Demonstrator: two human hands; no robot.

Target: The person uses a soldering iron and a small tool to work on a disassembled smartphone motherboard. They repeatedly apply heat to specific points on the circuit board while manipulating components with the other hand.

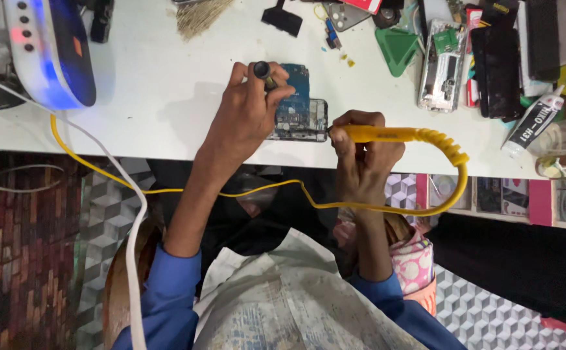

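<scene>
**On the bench: soldering an opened phone**

Left hand (247, 110) pins the phone (299, 107) near the table's (153, 97) front edge, pinching a small dark tool. Right hand (361, 149) is clenched around a yellow iron (400, 135), tip at the phone's edge. Looks mid-solder; next touch probably needs steady aim.

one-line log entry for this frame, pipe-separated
left hand: holds dark tool, rests on opened phone | right hand: grips yellow soldering iron, tip at phone edge | surface: white table
</scene>
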